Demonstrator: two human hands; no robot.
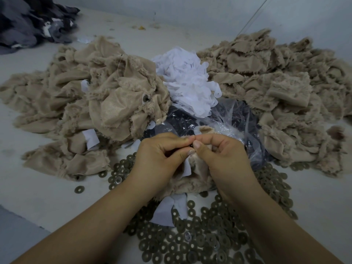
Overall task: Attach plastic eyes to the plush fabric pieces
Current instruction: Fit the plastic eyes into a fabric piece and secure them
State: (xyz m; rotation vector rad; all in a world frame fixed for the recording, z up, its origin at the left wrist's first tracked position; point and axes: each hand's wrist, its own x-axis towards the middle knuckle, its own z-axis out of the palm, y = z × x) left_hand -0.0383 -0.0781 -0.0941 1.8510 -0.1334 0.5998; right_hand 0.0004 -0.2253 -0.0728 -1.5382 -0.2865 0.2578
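Both hands [192, 149] pinch plush piece [192, 180] | eye between fingertips hidden

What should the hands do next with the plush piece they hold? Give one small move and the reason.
Probably press the small dark part home through the fabric. Both the left hand and the right hand pinch the tan plush piece at one spot where something dark shows between the fingertips, too hidden to identify. Next, likely a washer from those on the table.
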